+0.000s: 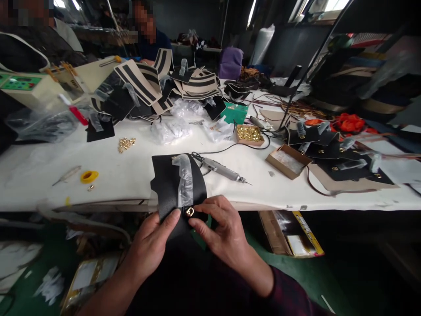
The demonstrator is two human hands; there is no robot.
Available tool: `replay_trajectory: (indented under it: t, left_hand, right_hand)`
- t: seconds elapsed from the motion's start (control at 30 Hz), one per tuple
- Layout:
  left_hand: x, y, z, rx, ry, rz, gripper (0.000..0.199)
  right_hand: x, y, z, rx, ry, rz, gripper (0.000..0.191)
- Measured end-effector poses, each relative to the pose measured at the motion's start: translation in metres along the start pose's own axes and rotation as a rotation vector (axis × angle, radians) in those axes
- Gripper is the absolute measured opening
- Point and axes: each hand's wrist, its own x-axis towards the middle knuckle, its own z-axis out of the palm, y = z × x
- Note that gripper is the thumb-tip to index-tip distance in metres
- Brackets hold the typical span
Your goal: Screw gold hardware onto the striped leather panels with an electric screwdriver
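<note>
A black leather piece (167, 184) lies partly over the table's front edge, with a plastic-wrapped strap (185, 180) running along it. My left hand (153, 241) grips the leather's lower left side, thumb on top. At the strap's lower end sits a small gold buckle (190, 212). My right hand (223, 228) has thumb and forefinger pinched around this buckle. Just behind the leather, a grey electric screwdriver (223, 170) rests on the white table (125, 175), its bit pointing right.
Gold parts (126, 145) and a yellow tape roll (89, 177) lie at left. A box of gold pieces (250, 134) and a cardboard box (287, 161) stand at right. Striped panels (138, 81) are piled behind. A person (148, 35) is across the table.
</note>
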Motion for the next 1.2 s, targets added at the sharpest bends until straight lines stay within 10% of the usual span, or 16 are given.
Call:
replay_trajectory:
  t: [0.33,0.9,1.2]
  left_hand:
    - [0.006,0.005,0.002,0.271,-0.048,-0.004,0.05]
    - [0.009,-0.01,-0.001,0.201,-0.006,-0.036,0.044]
    - [0.007,-0.012,0.0,0.064,0.029,-0.098,0.041]
  right_hand:
    - [0.007,0.005,0.011,0.182,-0.101,0.227,0.007]
    - [0.009,0.019,0.007,-0.298,-0.293,-0.401,0.02]
    - [0.006,0.027,0.004,-0.276,-0.336,-0.401,0.024]
